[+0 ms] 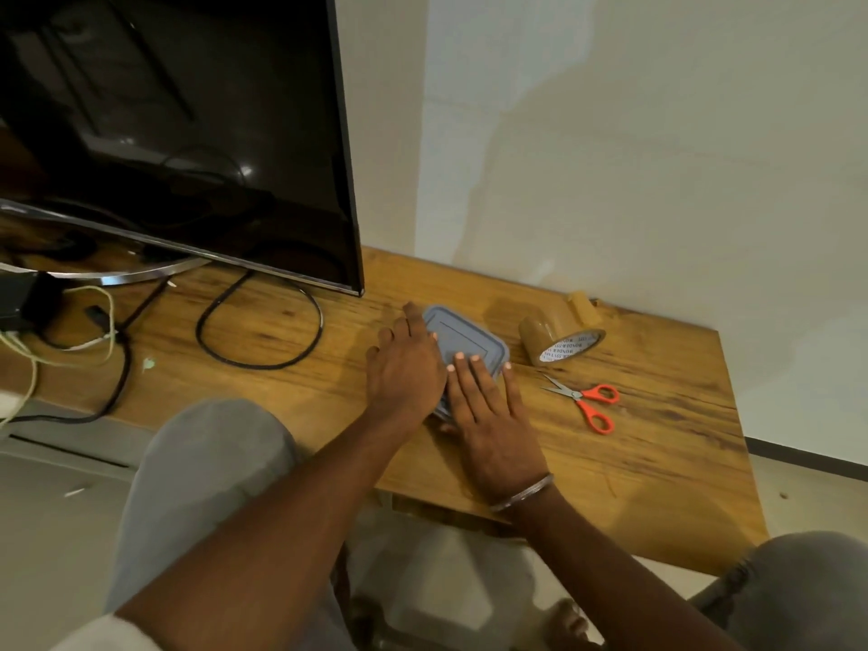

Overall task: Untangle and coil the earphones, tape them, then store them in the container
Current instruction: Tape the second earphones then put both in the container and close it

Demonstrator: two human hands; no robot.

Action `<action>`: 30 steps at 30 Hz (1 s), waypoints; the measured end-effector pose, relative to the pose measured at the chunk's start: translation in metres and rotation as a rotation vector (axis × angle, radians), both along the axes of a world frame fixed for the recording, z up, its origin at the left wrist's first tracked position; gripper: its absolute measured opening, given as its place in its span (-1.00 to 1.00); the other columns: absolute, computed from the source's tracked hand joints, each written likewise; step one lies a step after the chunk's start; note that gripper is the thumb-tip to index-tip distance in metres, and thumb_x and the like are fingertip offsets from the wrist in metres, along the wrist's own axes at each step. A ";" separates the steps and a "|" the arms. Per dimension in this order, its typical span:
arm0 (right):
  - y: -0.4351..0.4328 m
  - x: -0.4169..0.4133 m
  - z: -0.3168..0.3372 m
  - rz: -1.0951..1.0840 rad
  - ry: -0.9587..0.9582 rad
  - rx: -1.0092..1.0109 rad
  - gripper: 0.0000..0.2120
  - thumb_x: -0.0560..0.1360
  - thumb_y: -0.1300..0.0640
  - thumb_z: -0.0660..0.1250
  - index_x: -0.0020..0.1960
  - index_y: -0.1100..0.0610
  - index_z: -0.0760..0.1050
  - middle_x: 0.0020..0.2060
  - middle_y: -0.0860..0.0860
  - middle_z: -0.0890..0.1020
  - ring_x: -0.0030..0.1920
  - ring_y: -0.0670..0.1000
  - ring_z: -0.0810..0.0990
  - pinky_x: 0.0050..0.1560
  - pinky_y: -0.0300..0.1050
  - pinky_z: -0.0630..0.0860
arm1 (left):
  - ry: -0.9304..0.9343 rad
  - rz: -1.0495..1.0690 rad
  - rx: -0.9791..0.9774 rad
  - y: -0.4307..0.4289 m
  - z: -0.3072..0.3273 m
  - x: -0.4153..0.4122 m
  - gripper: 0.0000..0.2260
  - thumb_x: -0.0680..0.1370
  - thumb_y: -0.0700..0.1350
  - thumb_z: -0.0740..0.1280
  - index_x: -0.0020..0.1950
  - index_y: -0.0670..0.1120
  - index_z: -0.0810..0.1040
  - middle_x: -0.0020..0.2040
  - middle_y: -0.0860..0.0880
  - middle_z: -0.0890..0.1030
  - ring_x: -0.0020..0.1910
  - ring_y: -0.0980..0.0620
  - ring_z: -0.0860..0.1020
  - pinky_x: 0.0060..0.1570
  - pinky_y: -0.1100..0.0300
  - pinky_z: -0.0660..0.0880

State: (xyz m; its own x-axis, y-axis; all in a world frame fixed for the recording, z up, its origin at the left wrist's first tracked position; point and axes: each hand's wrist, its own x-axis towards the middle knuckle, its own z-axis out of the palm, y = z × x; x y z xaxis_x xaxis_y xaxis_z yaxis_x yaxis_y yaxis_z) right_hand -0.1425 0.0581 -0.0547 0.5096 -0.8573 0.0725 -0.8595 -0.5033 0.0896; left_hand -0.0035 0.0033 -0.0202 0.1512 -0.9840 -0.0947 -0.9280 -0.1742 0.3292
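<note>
As left hand (406,368), right hand (488,415) press flat-palmed: grey rounded-square plastic container lid (474,335).

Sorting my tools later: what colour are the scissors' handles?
Orange-red, on the scissors, seen in the head view.

Both arms reach forward and meet in the middle. The left forearm (263,514) runs up from the lower left; the right forearm (606,552) comes in from the lower right. The left hand (406,368) lies palm down, fingers straight and slightly spread, pointing away from the body. The right hand (493,415) lies flat just beside it, also palm down, with its fingers (474,373) straight and close together. The two hands touch along their inner edges. A thin metal bangle (521,493) circles the right wrist.
</note>
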 end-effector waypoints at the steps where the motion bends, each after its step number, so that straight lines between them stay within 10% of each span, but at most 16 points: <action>1: 0.000 -0.001 0.000 0.003 0.004 -0.005 -0.40 0.65 -0.10 -0.04 0.57 0.23 0.19 0.56 0.18 0.27 0.58 0.19 0.20 0.52 0.31 0.13 | 0.006 -0.010 0.004 -0.002 0.000 0.001 -0.46 0.70 0.03 0.01 0.62 -0.19 -0.02 0.48 -0.18 0.35 0.38 -0.19 0.37 0.25 -0.10 0.40; 10: 0.004 0.017 0.027 0.110 -0.241 -0.104 -0.51 0.64 -0.11 0.09 0.37 0.16 0.51 0.35 0.11 0.57 0.36 0.11 0.53 0.34 0.07 0.44 | 0.052 0.090 -0.058 -0.018 0.006 0.018 -0.46 0.67 0.18 0.10 0.60 0.00 0.14 0.59 -0.10 0.14 0.49 -0.23 0.23 0.35 -0.22 0.27; 16: -0.016 -0.023 0.011 0.004 -0.048 0.088 -0.24 0.63 -0.24 0.03 0.63 0.19 -0.08 0.63 0.16 0.00 0.63 0.14 -0.07 0.59 0.21 0.05 | 0.101 0.081 -0.051 -0.005 -0.003 0.003 -0.50 0.69 0.12 0.00 0.59 -0.08 0.13 0.56 -0.17 0.21 0.43 -0.25 0.29 0.29 -0.19 0.34; 26: -0.010 -0.014 0.020 -0.090 -0.434 0.354 -0.28 0.65 -0.22 -0.03 0.64 0.12 -0.16 0.63 0.03 -0.19 0.63 0.10 -0.05 0.53 0.02 0.22 | 0.327 0.170 -0.162 -0.007 -0.007 0.003 -0.48 0.69 0.08 0.09 0.58 -0.15 0.16 0.53 -0.22 0.24 0.42 -0.27 0.31 0.33 -0.11 0.36; 30: -0.003 -0.002 0.029 -0.457 -0.931 0.196 -0.50 0.64 0.05 0.22 0.52 0.21 0.28 0.48 0.13 0.37 0.40 -0.02 0.37 0.23 -0.26 0.33 | 0.513 0.410 -0.071 -0.004 0.000 0.005 -0.64 0.67 0.01 0.16 0.33 -0.21 0.44 0.31 -0.24 0.43 0.20 -0.28 0.48 0.08 -0.07 0.46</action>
State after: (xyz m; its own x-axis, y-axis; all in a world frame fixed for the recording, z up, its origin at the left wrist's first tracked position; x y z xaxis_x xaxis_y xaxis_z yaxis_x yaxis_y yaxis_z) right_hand -0.1441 0.0554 -0.0260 -0.0506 -0.9928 0.1085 -0.6591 -0.0484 -0.7505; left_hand 0.0015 -0.0009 -0.0207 0.4682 -0.8625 -0.1920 -0.5129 -0.4422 0.7358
